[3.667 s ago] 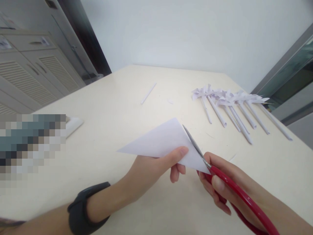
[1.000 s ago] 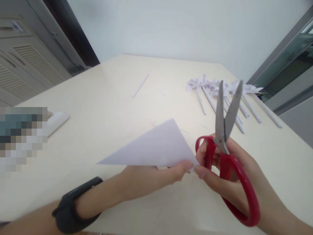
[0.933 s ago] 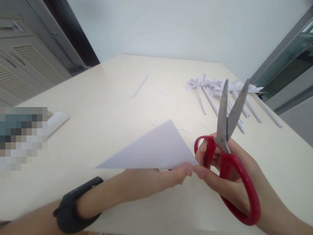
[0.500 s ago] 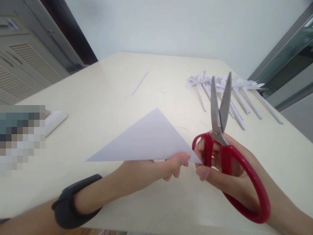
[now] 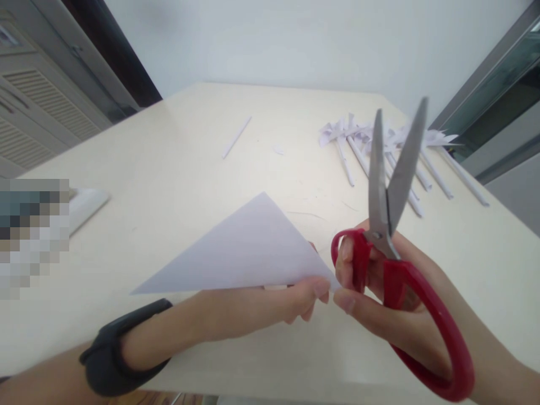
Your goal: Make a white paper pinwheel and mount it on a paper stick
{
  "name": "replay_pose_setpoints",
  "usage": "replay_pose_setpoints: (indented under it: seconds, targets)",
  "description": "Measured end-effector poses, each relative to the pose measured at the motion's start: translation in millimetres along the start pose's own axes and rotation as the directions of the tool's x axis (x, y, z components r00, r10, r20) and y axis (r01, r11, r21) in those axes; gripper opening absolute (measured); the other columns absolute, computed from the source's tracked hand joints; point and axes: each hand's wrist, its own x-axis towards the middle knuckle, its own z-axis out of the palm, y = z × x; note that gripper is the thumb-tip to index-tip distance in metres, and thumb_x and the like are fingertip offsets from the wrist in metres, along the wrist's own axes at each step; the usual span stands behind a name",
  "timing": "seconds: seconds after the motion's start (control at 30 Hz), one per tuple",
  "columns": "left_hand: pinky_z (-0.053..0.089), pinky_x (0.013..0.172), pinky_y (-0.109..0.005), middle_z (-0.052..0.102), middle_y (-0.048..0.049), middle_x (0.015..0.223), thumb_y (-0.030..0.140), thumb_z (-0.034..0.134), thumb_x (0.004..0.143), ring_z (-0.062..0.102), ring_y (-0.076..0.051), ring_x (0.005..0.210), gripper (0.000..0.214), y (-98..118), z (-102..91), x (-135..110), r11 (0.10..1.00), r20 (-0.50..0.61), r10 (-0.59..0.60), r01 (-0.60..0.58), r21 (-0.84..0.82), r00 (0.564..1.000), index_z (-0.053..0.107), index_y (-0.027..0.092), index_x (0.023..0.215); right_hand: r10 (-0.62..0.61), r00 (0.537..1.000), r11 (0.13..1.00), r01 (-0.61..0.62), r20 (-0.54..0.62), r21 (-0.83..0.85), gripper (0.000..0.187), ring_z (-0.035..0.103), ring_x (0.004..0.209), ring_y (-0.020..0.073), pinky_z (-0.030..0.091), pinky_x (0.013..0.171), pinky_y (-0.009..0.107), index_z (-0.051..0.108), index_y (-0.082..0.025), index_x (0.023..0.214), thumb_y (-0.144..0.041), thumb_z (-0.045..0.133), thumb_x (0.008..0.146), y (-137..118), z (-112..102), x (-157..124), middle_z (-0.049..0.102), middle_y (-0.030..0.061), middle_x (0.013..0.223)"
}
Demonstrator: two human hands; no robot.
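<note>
Your paper triangle [image 5: 248,247] is up in front of you, over the near part of the table [image 5: 181,129], apex pointing away, long edge toward you. Your L hand [image 5: 253,309] grips it by that edge near the R corner, thumb on the near face, other fingers mostly hidden behind. Your R hand [image 5: 407,337] has its fingers round the red handles of the scissors [image 5: 379,237], blades parted & pointing up; its thumb tip looks to be at the triangle's R corner too, tho can't tell how firmly. Risk, IMO: w/ the R hand on double duty, the corner could slip, crease or tear; the parted blades could also nick paper or skin if that wrist rolls L. Past your hands: thin paper strip [image 5: 306,214] & paper curl [image 5: 278,150] on the table, loose paper stick [image 5: 237,138] further back, paper pinwheels [image 5: 437,172] in a row at back R, partly behind the blades. Far L there's a pixelated item [image 5: 29,216], ID unclear. Containers: just the cabinet [image 5: 46,107] w/ louvred doors beyond the table; contents n/v.
</note>
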Motion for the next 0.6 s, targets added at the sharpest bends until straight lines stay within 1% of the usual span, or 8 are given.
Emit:
replay_pose_setpoints:
  seconds: [0.1, 0.17, 0.23, 0.27, 0.4, 0.47, 0.53, 0.6]
  targets:
    - [0.040, 0.046, -0.015, 0.049, 0.0074, 0.046, 0.025, 0.055, 0.072, 0.047, -0.008, 0.044, 0.021, 4.1, -2.5, -3.0, 0.998, -0.024, 0.025, -0.026, -0.055, 0.999, 0.051, 0.021, 0.052, 0.074, 0.996, 0.997, -0.075, 0.053, 0.020, 0.022, 0.053, 0.064, 0.0094, 0.047, 0.056, 0.017, 0.049, -0.026, 0.083, -0.025, 0.071, 0.080, -3.5, -2.0, 1.0, 0.055, -0.0054, 0.072]
    - [0.040, 0.046, -0.016, 0.049, 0.0076, 0.045, 0.023, 0.055, 0.072, 0.046, -0.008, 0.044, 0.019, 3.3, -4.5, -4.4, 0.995, -0.060, 0.046, -0.051, -0.091, 0.997, 0.052, 0.021, 0.054, 0.116, 0.991, 0.993, -0.118, 0.065, 0.030, 0.023, 0.050, 0.064, 0.0109, 0.046, 0.057, 0.021, 0.050, -0.026, 0.082, -0.040, 0.068, 0.082, -7.0, -2.8, 2.5, 0.054, -0.0040, 0.071]
    - [0.038, 0.043, -0.016, 0.048, 0.0080, 0.045, 0.024, 0.055, 0.074, 0.043, -0.007, 0.041, 0.017, 0.2, -6.3, -5.0, 0.991, -0.102, 0.045, -0.057, -0.119, 0.994, 0.055, 0.022, 0.057, 0.154, 0.983, 0.987, -0.158, 0.097, 0.037, 0.027, 0.048, 0.060, 0.0111, 0.045, 0.057, 0.023, 0.051, -0.026, 0.083, -0.049, 0.065, 0.082, -9.9, -3.0, 3.2, 0.056, -0.0030, 0.072]
    - [0.037, 0.041, -0.015, 0.048, 0.0082, 0.044, 0.025, 0.056, 0.074, 0.042, -0.007, 0.039, 0.016, -1.8, -7.1, -5.1, 0.989, -0.125, 0.047, -0.063, -0.133, 0.991, 0.056, 0.022, 0.059, 0.168, 0.979, 0.984, -0.173, 0.113, 0.034, 0.028, 0.048, 0.059, 0.0117, 0.045, 0.056, 0.025, 0.052, -0.027, 0.084, -0.052, 0.064, 0.081, -10.8, -3.1, 3.1, 0.057, -0.0021, 0.074]
    - [0.034, 0.038, -0.014, 0.049, 0.0089, 0.043, 0.029, 0.059, 0.078, 0.038, -0.006, 0.036, 0.015, -10.9, -11.0, -5.6, 0.975, -0.128, 0.125, -0.146, -0.167, 0.984, 0.062, 0.023, 0.065, 0.200, 0.971, 0.980, -0.194, 0.131, -0.052, 0.032, 0.052, 0.064, 0.0169, 0.046, 0.054, 0.029, 0.054, -0.027, 0.079, -0.057, 0.064, 0.078, -9.4, -4.4, 1.6, 0.060, 0.0017, 0.076]
    - [0.035, 0.038, -0.014, 0.048, 0.0090, 0.042, 0.031, 0.061, 0.079, 0.037, -0.005, 0.035, 0.017, -15.3, -13.0, -6.2, 0.964, -0.149, 0.166, -0.192, -0.182, 0.975, 0.061, 0.023, 0.064, 0.225, 0.965, 0.974, -0.217, 0.135, -0.071, 0.035, 0.050, 0.061, 0.0160, 0.046, 0.052, 0.029, 0.057, -0.026, 0.081, -0.060, 0.062, 0.078, -4.2, -5.8, 2.5, 0.058, 0.0020, 0.075]
    - [0.037, 0.040, -0.013, 0.047, 0.0093, 0.043, 0.033, 0.063, 0.080, 0.035, -0.004, 0.036, 0.020, -19.3, -14.8, -7.0, 0.953, -0.173, 0.200, -0.233, -0.195, 0.964, 0.062, 0.023, 0.063, 0.206, 0.965, 0.979, -0.201, 0.161, -0.045, 0.042, 0.046, 0.055, 0.0134, 0.045, 0.048, 0.028, 0.059, -0.024, 0.085, -0.065, 0.060, 0.076, 3.7, -7.4, 5.0, 0.057, 0.0023, 0.075]
    - [0.039, 0.044, -0.013, 0.050, 0.0092, 0.045, 0.036, 0.062, 0.081, 0.036, -0.004, 0.037, 0.019, -22.7, -16.2, -7.5, 0.952, -0.189, 0.189, -0.227, -0.205, 0.964, 0.065, 0.024, 0.067, 0.131, 0.970, 0.991, -0.132, 0.203, -0.009, 0.052, 0.042, 0.048, 0.0114, 0.042, 0.040, 0.026, 0.059, -0.023, 0.084, -0.074, 0.055, 0.072, 11.7, -8.7, 7.8, 0.056, 0.0017, 0.071]
